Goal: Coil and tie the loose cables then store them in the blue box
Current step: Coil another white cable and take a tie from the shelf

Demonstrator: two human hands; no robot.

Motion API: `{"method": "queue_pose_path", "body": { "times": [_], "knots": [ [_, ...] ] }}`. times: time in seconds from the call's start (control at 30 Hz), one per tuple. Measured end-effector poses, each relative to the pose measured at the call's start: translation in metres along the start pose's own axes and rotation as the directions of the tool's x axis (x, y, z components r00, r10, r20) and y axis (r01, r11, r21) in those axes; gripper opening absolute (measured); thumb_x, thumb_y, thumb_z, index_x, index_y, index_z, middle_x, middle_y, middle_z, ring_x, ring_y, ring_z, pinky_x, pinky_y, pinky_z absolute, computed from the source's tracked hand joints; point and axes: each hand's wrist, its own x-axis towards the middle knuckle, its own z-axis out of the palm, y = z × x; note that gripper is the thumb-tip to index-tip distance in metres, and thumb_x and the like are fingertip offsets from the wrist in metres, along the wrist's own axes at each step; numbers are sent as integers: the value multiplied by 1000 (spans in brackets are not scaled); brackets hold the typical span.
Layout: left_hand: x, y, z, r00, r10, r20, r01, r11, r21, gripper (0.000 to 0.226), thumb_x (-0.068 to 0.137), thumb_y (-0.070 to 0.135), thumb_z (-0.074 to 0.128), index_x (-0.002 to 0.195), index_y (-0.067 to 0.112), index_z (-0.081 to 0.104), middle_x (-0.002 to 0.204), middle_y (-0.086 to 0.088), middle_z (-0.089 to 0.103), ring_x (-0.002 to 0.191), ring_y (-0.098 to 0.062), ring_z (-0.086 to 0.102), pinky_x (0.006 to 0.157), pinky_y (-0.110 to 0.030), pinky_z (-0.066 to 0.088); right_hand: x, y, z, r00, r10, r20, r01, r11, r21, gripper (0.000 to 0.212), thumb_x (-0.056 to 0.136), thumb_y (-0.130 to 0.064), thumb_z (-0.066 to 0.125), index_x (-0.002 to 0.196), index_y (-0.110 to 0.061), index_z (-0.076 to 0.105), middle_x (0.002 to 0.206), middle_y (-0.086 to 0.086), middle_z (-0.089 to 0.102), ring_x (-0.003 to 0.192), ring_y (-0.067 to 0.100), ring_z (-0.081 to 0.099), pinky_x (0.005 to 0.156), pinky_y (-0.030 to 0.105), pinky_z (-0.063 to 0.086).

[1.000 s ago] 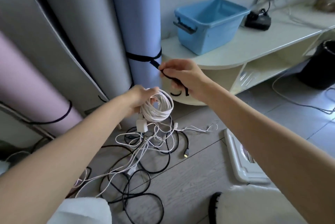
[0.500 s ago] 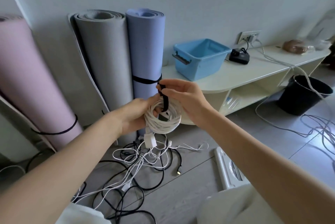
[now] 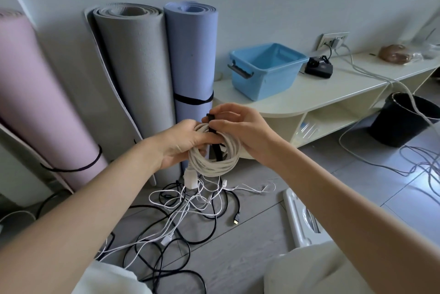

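Loose cables: black and white, tangled on the grey plank floor, nearest the viewer, between the two forearms. One black lead ends in a small gold-tipped plug lying at the right edge of the tangle.

White appliance: flat, lying on the floor just right of the tangle, partly hidden by the right forearm.

Coiled white cable: a round bundle of many loops, held in the air above the tangle; a white plug block hangs from its lower left.

Left hand: fingers curled round the left side of the coil, gripping it.

Right hand: thumb and fingertips pinch the upper end of a black strap, which runs down across the coil's middle.

Rolled mats: pink, grey and lavender, upright against the wall behind the hands.

Blue box: open-topped, dark side handle, standing on the cream table beyond the hands, well apart from the coil.

Black charger: on the table just right of the box, wired to a wall socket.

Black bucket: on the floor, far right.
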Motion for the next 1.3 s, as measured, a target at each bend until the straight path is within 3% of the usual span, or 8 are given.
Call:
{"method": "queue_pose_path", "body": {
  "times": [0.2,0.37,0.47,0.6,0.77,0.93,1.1,1.3],
  "knots": [
    [-2,-3,-1,1000,26,-2,-22,883,469,7,82,9,68,79,9,62,66,-12,54,56,-17,46,56,-28,36,-3,0,-5,981,196,8,-190,959,-212,19,84,-4,64,97,-16,58,91,3,65,72,8,61,67,17,50],
    [-2,-3,-1,999,44,7,-42,879,475,9,83,6,66,77,11,61,60,-6,58,43,-6,52,52,-23,43,-4,2,-3,968,248,-24,-237,884,-403,26,83,-22,69,104,-10,61,106,14,67,85,17,61,84,34,50],
    [1,-4,-2,994,101,42,-109,880,462,12,83,5,67,78,14,62,68,-5,63,56,-10,58,59,-23,51,-3,1,-2,969,235,-69,-243,881,-406,29,81,-23,71,103,-6,63,110,22,65,85,21,62,88,40,51],
    [6,-11,-4,992,105,68,-125,789,602,17,78,12,74,77,21,59,72,3,63,71,-15,58,80,-38,51,0,3,-3,969,224,-102,-240,765,-597,34,75,-38,74,96,-13,65,88,9,66,75,17,60,69,34,53],
    [5,-6,4,968,248,-49,-129,649,750,29,78,18,72,65,29,49,67,6,60,64,-11,54,58,-20,41,1,3,1,974,173,-147,-226,800,-555,37,71,-43,74,86,-10,68,93,20,70,75,23,59,81,50,51],
    [4,-9,6,877,454,-156,-126,531,838,26,76,14,67,67,26,46,66,1,60,66,-23,55,58,-30,40,-2,0,0,964,254,-76,-265,906,-331,15,83,-24,68,82,-10,65,67,4,66,62,17,58,68,31,49],
    [6,-8,1,936,307,-173,-152,795,588,25,72,5,75,67,23,59,50,10,62,47,2,58,49,-11,40,-3,5,-3,970,222,-101,-240,941,-239,24,85,-15,65,96,6,67,89,29,66,79,31,58,79,43,44],
    [7,-8,-2,994,78,-71,-70,993,100,8,80,7,69,87,11,69,82,-6,72,72,-9,65,74,-23,48,-3,5,-11,953,266,-142,-286,948,-140,14,86,-17,64,92,-5,66,80,10,62,72,21,56,73,33,39]
  ]
}}
